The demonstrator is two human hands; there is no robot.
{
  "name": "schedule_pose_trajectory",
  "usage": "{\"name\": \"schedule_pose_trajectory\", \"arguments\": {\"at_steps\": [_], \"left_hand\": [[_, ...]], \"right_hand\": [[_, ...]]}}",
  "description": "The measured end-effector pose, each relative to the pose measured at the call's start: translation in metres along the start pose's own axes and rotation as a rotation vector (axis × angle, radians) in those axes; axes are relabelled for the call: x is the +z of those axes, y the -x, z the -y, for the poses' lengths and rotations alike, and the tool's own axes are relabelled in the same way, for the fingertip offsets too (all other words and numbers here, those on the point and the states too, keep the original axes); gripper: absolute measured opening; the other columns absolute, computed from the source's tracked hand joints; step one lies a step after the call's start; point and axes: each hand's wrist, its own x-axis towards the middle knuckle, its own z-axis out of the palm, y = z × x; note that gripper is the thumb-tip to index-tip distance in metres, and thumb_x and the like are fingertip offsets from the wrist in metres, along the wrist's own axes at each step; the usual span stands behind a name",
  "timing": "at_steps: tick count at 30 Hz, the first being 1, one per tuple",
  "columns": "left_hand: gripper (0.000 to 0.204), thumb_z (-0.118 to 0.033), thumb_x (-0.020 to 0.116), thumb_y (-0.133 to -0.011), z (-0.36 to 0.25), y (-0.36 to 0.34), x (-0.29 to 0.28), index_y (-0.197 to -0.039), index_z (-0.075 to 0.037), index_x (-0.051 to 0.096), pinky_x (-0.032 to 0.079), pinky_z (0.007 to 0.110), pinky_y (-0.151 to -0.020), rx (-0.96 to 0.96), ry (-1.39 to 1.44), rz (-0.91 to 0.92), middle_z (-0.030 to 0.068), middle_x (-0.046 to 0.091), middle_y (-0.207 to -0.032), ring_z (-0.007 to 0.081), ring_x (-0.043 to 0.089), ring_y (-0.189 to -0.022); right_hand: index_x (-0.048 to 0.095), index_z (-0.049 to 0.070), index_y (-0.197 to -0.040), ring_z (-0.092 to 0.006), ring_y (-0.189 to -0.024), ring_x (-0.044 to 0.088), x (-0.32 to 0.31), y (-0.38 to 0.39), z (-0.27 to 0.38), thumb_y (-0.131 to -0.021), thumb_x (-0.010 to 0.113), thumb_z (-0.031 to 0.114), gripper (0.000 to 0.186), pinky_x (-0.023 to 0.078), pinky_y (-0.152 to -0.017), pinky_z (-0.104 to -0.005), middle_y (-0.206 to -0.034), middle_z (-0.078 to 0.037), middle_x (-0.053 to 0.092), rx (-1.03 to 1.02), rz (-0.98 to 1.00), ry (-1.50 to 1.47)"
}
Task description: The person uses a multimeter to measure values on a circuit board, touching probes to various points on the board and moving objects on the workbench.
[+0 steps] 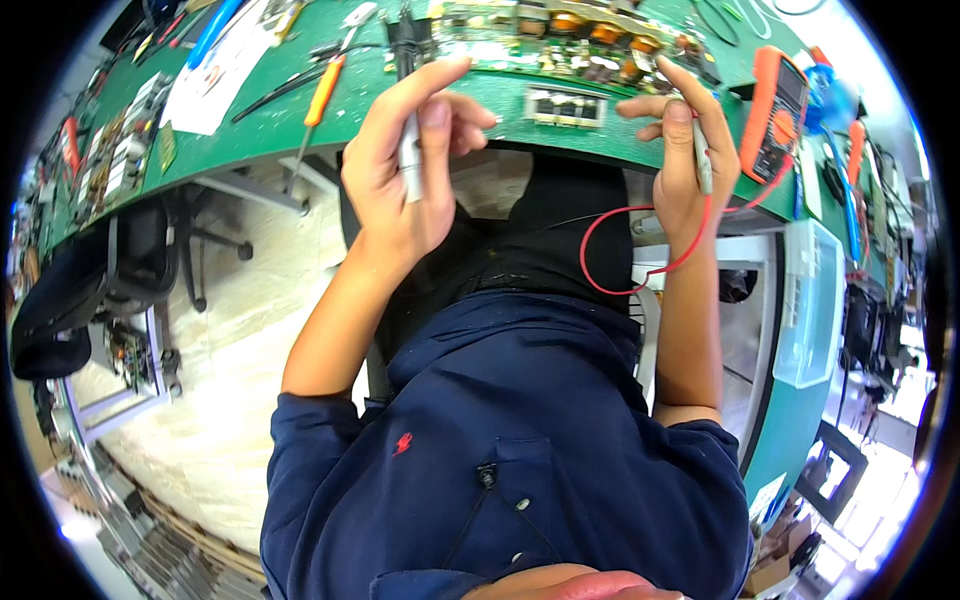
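Note:
My left hand (400, 170) is closed around a slim grey pen-like tool (411, 165) at the bench's front edge. My right hand (690, 170) grips a multimeter probe (704, 165) with a red lead (620, 209) looping down from it toward the orange multimeter (773, 105) at the right. Beyond both hands lies a long circuit board (590, 40) with orange coils and other parts. A small rectangular module (565, 106) sits near the edge between my hands.
The green bench (250, 150) carries a screwdriver (325, 90), white paper (205, 95), boards and tools (130, 130) at left. Blue and orange tools (856, 150) lie at right. An office chair (140, 250) stands left below; a clear plastic bin (805, 300) is at right.

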Motion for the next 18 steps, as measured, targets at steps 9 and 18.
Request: {"name": "schedule_pose_trajectory", "arguments": {"at_steps": [9,18], "left_hand": [[0.030,-0.007,0.058,-0.092,-0.013,0.003,-0.002,-0.118,0.003,0.047,0.052,0.026,-0.076,-0.187,0.170,0.092,0.0095,0.060,-0.101,0.0133,0.060,-0.089],[0.014,-0.006,0.062,-0.089,-0.013,-0.019,-0.021,-0.102,-0.001,0.059,0.046,0.020,-0.053,-0.123,0.022,-0.208,0.0027,0.061,-0.074,0.0065,0.057,-0.060]], "right_hand": [[0.034,0.006,-0.142,-0.0299,-0.113,0.055,0.078,-0.027,0.050,-0.080,0.060,0.014,0.067,0.039,-0.099,-0.0338,-0.123,-0.018,0.057,-0.305,0.330,0.224],[0.050,0.007,-0.130,-0.0304,-0.108,0.058,0.048,-0.023,0.030,-0.077,0.067,0.004,0.057,0.045,-0.093,-0.0383,-0.120,-0.014,0.060,-0.300,0.396,0.465]]}}
